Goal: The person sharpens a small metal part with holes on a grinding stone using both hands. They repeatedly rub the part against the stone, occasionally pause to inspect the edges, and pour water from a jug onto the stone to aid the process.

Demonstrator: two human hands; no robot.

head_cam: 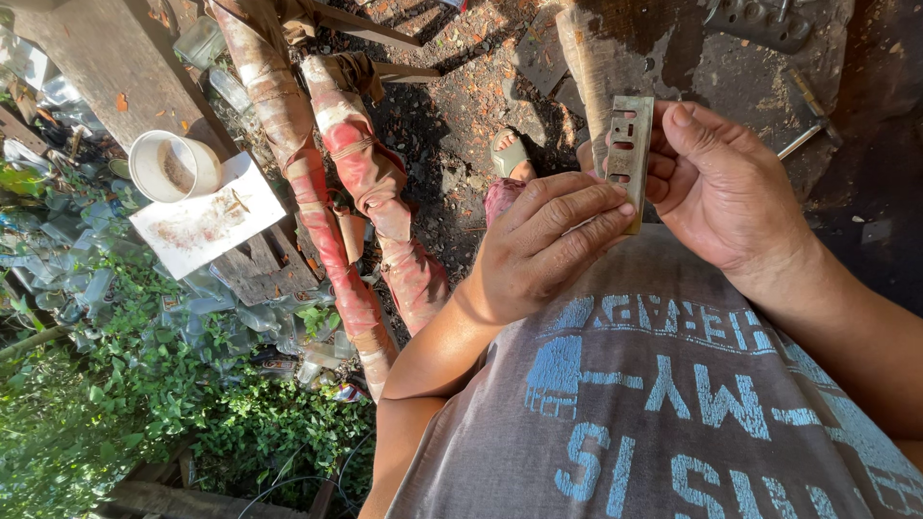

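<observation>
Above the lap, right of centre, both hands hold a slotted metal plate [630, 154], a flat rectangular strip with several cut-outs down its length, upright and close to the chest. Right hand [726, 183] grips the plate's right edge, thumb laid across the top corner, fingers wrapped behind. Left hand [548, 240] is closed narrow on the lower left part, fingertips [601, 207] pressed flat against the face, as if rubbing or feeling it. Plate is clear of the bench; it touches nothing but the hands. Judgement on progress: the plate looks bare and separate from any tool body, so removal or pick-up appears done; the work in hand reads as inspection or wiping of the face. Cannot tell whether the edge has been dressed; surface shows dull with some glare, detail too small. No refitting visible as yet. Far right, on a dark stained bench [750, 67], lies a metal fitting [760, 19] and what seems a hammer [808, 120], both well apart from the hands and untouched. Far left, a white bowl [173, 165] with reddish residue stands just beside a white board [207, 226] dusted the same colour, on a wooden plank [106, 58]. Between them, cloth-wrapped poles [327, 192] run down the scene. A sandalled foot [510, 159] rests on the ground below the plate. Green plants [115, 404] fill the near left.
</observation>
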